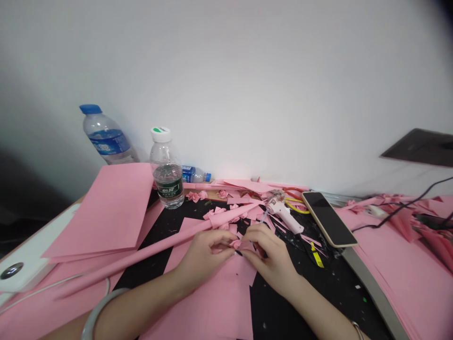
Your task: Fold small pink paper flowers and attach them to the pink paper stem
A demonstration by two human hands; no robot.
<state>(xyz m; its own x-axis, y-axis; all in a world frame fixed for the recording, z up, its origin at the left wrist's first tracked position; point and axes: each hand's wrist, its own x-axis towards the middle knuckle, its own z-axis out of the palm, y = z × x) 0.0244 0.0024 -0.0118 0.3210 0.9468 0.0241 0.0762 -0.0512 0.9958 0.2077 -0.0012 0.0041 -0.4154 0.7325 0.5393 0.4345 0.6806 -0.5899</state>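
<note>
Left hand (201, 257) and right hand (271, 255) meet, fingertips pinching a small folded pink paper piece (236, 244) above pink sheets on the dark surface (318, 288). Just beyond: rolled paper tube (152, 250), glue gun (283, 212), phone (328, 218). Bottles (167, 170) line the wall edge.

Both forearms entering from bottom edge, converging toward centre. Left hand (203, 255) lying palm down, fingers curling inward, fingertips pinching. Right hand (272, 257) mirroring it, knuckles up, fingertips meeting those of left hand. Bangle sitting on left wrist; thin band showing on right wrist.
</note>
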